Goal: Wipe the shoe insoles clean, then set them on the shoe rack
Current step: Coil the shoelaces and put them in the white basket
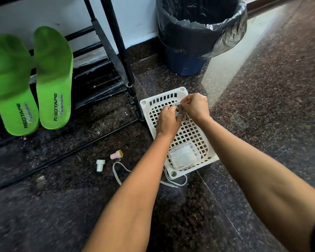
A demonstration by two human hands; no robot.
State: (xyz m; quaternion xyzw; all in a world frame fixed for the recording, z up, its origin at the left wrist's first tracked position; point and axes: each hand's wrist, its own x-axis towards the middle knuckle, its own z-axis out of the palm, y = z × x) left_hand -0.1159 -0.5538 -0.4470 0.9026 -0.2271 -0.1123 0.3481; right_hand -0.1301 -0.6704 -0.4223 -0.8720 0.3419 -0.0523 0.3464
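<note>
Two green insoles lean side by side on the black shoe rack [105, 51] at the left, the left insole [11, 84] and the right insole [53, 77], heels down near the floor. My left hand [168, 120] and my right hand [195, 106] meet over the far part of a white perforated basket [204, 146]. Both hands pinch a small grey wadded cloth [179, 111] between them. Most of the cloth is hidden by my fingers.
A white folded packet [184, 157] lies in the basket's near end. On the dark granite floor lie a white cap [100, 165], a pink stopper [116, 154] and a white lace [120, 171]. A black-lined bin [198, 33] stands behind the basket.
</note>
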